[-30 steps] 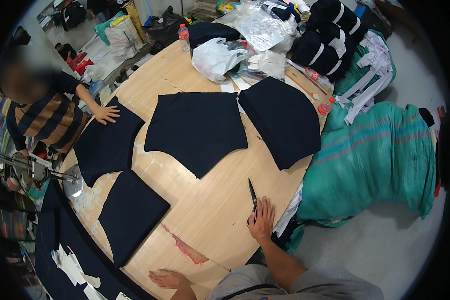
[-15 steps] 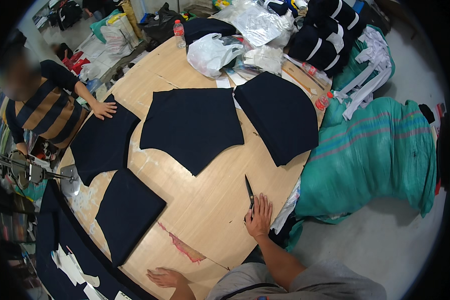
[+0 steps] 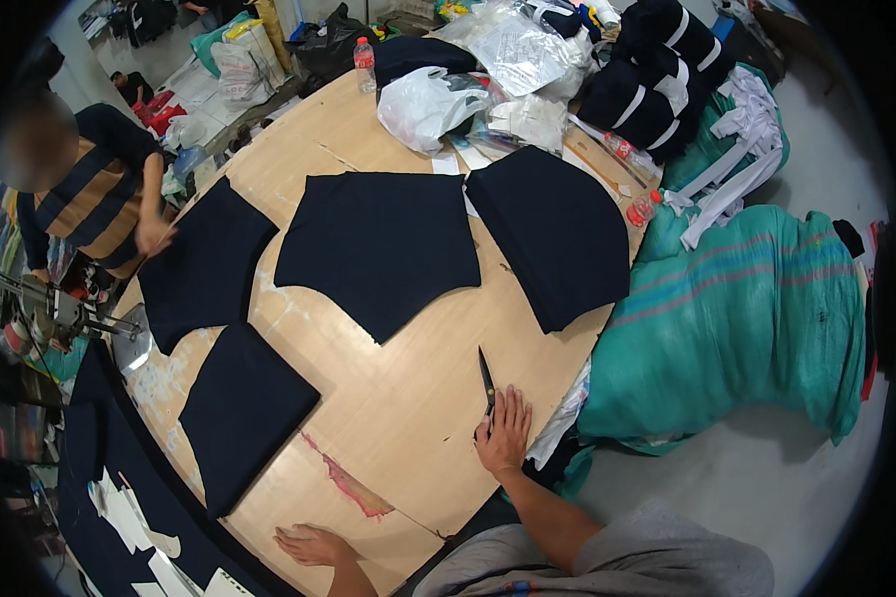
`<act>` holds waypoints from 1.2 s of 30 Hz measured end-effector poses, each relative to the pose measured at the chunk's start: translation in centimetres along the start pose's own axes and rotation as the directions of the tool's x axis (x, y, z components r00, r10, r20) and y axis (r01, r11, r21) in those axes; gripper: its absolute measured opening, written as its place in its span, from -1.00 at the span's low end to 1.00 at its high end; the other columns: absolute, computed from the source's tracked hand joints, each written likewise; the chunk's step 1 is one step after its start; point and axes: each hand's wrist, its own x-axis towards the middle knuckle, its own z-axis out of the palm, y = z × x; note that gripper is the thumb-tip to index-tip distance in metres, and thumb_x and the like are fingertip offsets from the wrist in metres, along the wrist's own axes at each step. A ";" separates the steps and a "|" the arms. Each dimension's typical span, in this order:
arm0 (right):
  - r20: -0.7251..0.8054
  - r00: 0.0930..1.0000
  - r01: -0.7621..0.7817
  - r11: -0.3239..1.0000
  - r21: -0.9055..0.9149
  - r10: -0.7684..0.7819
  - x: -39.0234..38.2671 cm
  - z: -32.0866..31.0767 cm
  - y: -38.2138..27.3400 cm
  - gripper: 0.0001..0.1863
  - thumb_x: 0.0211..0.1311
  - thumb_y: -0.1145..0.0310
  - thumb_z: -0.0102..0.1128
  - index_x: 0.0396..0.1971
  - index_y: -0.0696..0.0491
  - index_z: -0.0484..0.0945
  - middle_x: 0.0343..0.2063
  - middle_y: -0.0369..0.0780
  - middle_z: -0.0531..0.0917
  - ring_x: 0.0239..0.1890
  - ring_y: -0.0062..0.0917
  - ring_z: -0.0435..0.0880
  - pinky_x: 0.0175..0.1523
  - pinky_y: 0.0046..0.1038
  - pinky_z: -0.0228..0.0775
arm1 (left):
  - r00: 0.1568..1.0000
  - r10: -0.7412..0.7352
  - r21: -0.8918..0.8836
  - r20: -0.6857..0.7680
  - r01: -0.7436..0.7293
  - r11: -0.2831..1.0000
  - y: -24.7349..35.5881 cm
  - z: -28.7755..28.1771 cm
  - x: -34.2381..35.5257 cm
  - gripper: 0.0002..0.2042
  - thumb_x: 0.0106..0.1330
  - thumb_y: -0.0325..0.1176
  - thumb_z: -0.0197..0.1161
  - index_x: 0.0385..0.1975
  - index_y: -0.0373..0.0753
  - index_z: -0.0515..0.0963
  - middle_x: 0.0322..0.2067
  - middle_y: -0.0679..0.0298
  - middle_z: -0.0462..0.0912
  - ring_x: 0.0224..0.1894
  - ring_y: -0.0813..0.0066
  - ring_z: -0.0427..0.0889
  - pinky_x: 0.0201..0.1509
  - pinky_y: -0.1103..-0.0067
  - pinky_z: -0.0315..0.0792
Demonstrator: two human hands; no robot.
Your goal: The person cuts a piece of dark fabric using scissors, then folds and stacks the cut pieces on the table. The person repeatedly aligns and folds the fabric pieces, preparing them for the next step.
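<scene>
My left hand [image 3: 309, 545] lies flat on the wooden table near its front edge, fingers apart, holding nothing. On the right, my right hand [image 3: 505, 430] rests with fingers stretched out over the handles of black scissors [image 3: 486, 373]. Their blades point away from me, and the handles are partly hidden. Dark navy fabric pieces are spread about: a folded piece [image 3: 244, 418] closest to my left hand, another [image 3: 209, 264] beyond it, a wide piece [image 3: 378, 249] in the middle and a curved one [image 3: 558, 239] at the far right.
A person [image 3: 95, 189] stands at the table's left side, a hand over the fabric edge. Plastic bags [image 3: 428, 109], bottles [image 3: 364, 68] and dark bundles [image 3: 647, 90] crowd the far end. A large green sack [image 3: 737, 318] stands right. A torn patch [image 3: 353, 488] marks the tabletop [image 3: 408, 398].
The other person's hand has lifted off the far-left fabric piece and drawn back toward their body. The view has shifted slightly; my hands and the scissors stay nearly in place.
</scene>
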 end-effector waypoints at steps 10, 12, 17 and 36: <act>-0.013 1.000 -0.002 1.000 0.026 0.002 -0.3 0.1 -0.3 -0.25 0.59 0.14 0.08 0.67 0.12 0.29 0.70 0.04 0.25 0.78 -0.06 0.09 0.83 0.17 -0.21 | 1.000 0.028 0.077 -0.008 -0.027 0.997 -0.6 0.7 0.3 -0.45 0.85 0.05 -0.13 0.64 -0.07 0.38 0.62 0.21 0.43 0.66 0.20 0.36 0.68 0.14 0.21; -0.007 1.000 -0.008 1.000 0.018 0.008 -0.1 -0.1 0.0 -0.25 0.59 0.14 0.08 0.67 0.11 0.29 0.71 0.03 0.25 0.79 -0.06 0.09 0.83 0.16 -0.21 | 0.999 0.032 0.089 -0.006 -0.032 0.996 -0.8 0.8 0.5 -0.45 0.85 0.05 -0.13 0.64 -0.07 0.38 0.63 0.21 0.42 0.66 0.20 0.36 0.68 0.15 0.21; -0.030 0.999 -0.011 1.000 0.003 0.011 -0.3 0.4 0.3 -0.26 0.58 0.14 0.10 0.67 0.09 0.30 0.71 0.01 0.25 0.79 -0.08 0.09 0.84 0.14 -0.21 | 1.000 0.012 0.067 -0.002 -0.012 0.998 -0.2 0.4 -0.1 -0.45 0.85 0.06 -0.13 0.63 -0.07 0.39 0.63 0.21 0.43 0.65 0.20 0.38 0.68 0.14 0.22; -0.058 0.998 -0.035 0.997 0.063 0.039 -0.3 0.2 -0.3 -0.28 0.59 0.17 0.11 0.66 0.02 0.31 0.71 -0.05 0.26 0.78 -0.13 0.09 0.85 0.09 -0.22 | 0.999 0.004 0.189 -0.047 0.005 0.982 -0.7 1.7 0.2 -0.47 0.85 0.05 -0.17 0.65 0.01 0.37 0.63 0.30 0.43 0.66 0.28 0.37 0.66 0.16 0.23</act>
